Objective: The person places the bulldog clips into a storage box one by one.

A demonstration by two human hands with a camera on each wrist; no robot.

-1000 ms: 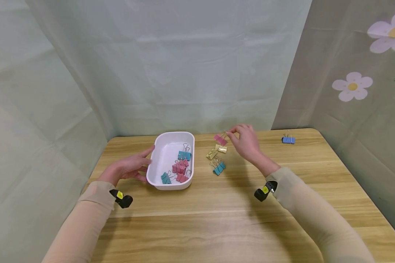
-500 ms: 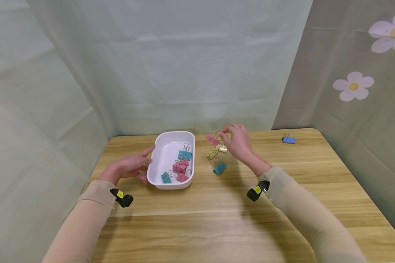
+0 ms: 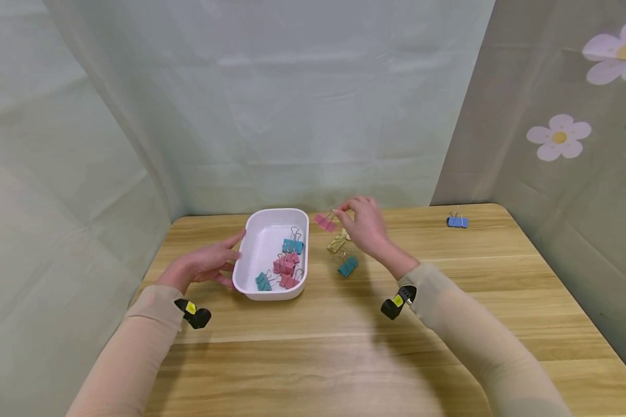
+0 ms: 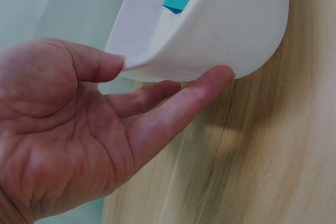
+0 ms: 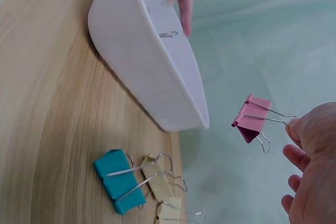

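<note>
Right wrist view shows a pink binder clip (image 5: 252, 121) hanging in the air from the right hand (image 5: 313, 163), whose fingertips pinch one of its wire handles; its body dangles free, just to the right of the white tray (image 5: 152, 72) and above the table. From the head view the same pink binder clip (image 3: 324, 222) sits level with the tray's far right corner. It looks light and stiff, with slick painted metal, so the thin wire loop is likely the surest place to hold it, though it may swing there. On the wooden table (image 3: 448, 301) below the hand lie two gold clips (image 3: 337, 242) and a teal clip (image 3: 348, 266), close together. The left hand (image 3: 203, 266) steadies the tray's left end, thumb on the rim and straight fingers against the outer wall. Inside the tray are more teal and pink clips (image 3: 286, 263). A blue clip (image 3: 457, 221) lies well apart at the far right.
</note>
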